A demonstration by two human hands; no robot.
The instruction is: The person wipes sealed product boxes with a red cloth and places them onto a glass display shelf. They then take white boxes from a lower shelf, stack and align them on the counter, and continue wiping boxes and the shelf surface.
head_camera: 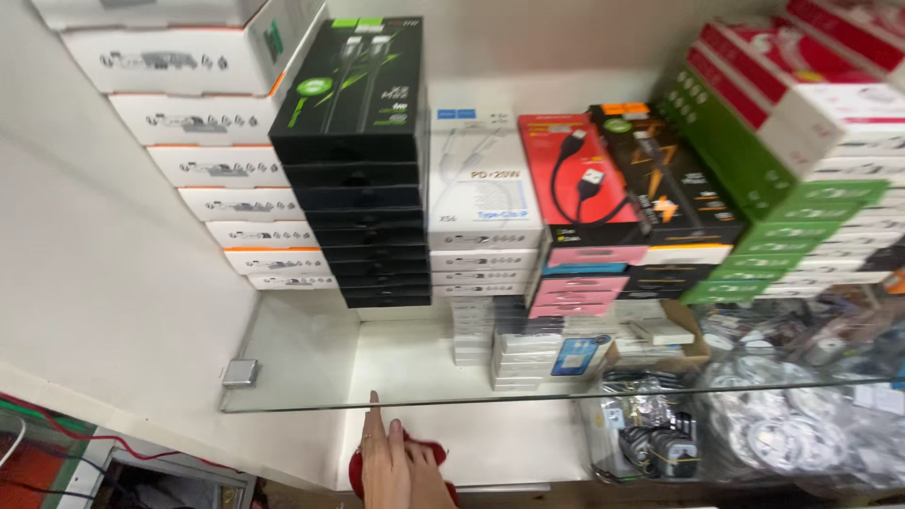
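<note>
One hand (396,467) shows at the bottom edge, below the glass shelf (302,372). Which hand it is cannot be told for sure; it looks like the right. Its fingers lie flat and stretched, the longest fingertip (374,400) reaching up to the front edge of the glass. The grip is open, palm down, pressed on a red cloth (429,451) that peeks out on either side of the hand; it closes on nothing. The cloth lies on the white lower shelf (509,443), just beneath the glass. The other hand is out of view.

On the glass, straight above the hand, stands a stack of black boxes (353,160) with a green mark on top. Left of it rises a leaning stack of white boxes (212,141) with orange edges. To the right come white cable boxes (481,198), then a red box (575,170) on pink ones, a black and orange box (669,179), and green boxes (754,160) further right. A metal bracket (240,373) holds the glass at the left wall. Under the glass at right sit small white boxes (528,353) and clear bags of coiled cables (754,424).
</note>
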